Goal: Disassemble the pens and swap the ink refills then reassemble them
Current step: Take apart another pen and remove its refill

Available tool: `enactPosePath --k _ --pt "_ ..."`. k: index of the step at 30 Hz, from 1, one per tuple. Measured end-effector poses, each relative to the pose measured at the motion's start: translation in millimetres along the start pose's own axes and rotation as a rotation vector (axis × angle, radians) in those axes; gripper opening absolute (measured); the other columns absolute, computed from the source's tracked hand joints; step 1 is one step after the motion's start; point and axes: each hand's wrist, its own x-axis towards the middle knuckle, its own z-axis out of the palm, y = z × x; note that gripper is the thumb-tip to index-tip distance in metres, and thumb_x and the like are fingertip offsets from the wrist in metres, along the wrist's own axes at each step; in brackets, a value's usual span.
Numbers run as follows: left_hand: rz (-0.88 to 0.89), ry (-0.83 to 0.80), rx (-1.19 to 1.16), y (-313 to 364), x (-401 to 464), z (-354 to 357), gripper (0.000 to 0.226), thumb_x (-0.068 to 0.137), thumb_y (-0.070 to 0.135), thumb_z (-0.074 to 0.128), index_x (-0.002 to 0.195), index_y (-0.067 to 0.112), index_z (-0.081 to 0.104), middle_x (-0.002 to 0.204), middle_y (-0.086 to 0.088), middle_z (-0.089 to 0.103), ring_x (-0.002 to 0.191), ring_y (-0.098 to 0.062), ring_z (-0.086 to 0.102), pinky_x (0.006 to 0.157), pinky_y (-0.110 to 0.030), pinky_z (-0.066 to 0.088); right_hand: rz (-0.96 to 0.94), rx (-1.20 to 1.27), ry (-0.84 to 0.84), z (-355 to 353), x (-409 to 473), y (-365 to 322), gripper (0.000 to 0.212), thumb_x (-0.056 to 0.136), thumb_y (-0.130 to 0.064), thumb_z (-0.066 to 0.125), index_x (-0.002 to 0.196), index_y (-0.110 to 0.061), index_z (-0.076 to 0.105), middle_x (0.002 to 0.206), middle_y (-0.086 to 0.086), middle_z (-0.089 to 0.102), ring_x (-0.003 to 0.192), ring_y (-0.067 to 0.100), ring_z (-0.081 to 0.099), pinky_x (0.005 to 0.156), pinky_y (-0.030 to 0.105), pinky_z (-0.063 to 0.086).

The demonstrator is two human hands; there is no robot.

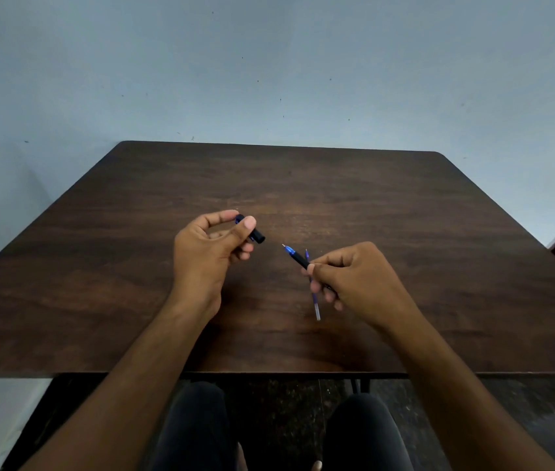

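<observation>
Both hands are working above the table [405, 205], each one holding pen parts clear of the surface.

The left hand [208, 253] is pinching a short black barrel [257, 235] between thumb and fingers. Its open end is pointing right and toward the person, at the other hand. A blue fitting is showing at the far end, behind the thumb.

The right hand [354, 273] is curling its fingers round two items together. The first is the front section [294, 255], black grip with blue cone and metal tip, its long axis running up and left, tip aimed at the barrel. The second is a loose refill [313, 297], slim and blue, crossing under the fingers nearly upright in view, its pale end hanging below the hand and its tip just right of the front section.

Relation governing the coming move: barrel mouth and front section are lying roughly on one line, apart, with a gap of bare table between them. Judgement: closing that gap would rejoin one pen.

Whether a refill is sitting inside the barrel cannot be told. No second pen body is visible.
</observation>
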Motion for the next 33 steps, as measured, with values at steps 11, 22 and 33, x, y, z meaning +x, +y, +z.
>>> enactPosePath --k 11,22,33 --pt "0.185 -0.073 0.863 -11.8 6.7 5.7 0.024 0.076 0.037 0.084 0.092 0.032 0.066 0.069 0.010 0.070 0.064 0.005 0.065 0.050 -0.006 0.043 0.045 0.063 0.038 -4.2 -2.4 6.6 0.013 0.091 -0.009 0.071 0.079 -0.008 0.077 0.053 0.001 0.067 0.040 0.015 0.058 0.046 0.027 0.050" --pt "0.198 -0.118 0.910 -22.6 3.3 16.1 0.026 0.082 0.031 0.078 0.103 0.032 0.062 0.080 0.016 0.062 0.072 0.007 0.060 0.056 0.003 0.039 0.072 0.033 0.042 -5.5 -0.3 12.7 0.007 0.090 -0.014 0.075 0.083 -0.012 0.075 0.052 0.006 0.066 0.040 0.019 0.059 0.049 0.031 0.054" --pt "0.232 -0.061 1.036 -30.2 5.3 12.9 0.029 0.085 0.038 0.074 0.109 0.022 0.073 0.081 0.014 0.064 0.071 0.003 0.056 0.056 -0.007 0.035 0.070 0.042 0.014 -0.7 -1.3 10.7 0.011 0.092 -0.013 0.073 0.082 -0.011 0.076 0.050 0.002 0.065 0.038 0.016 0.057 0.046 0.028 0.052"
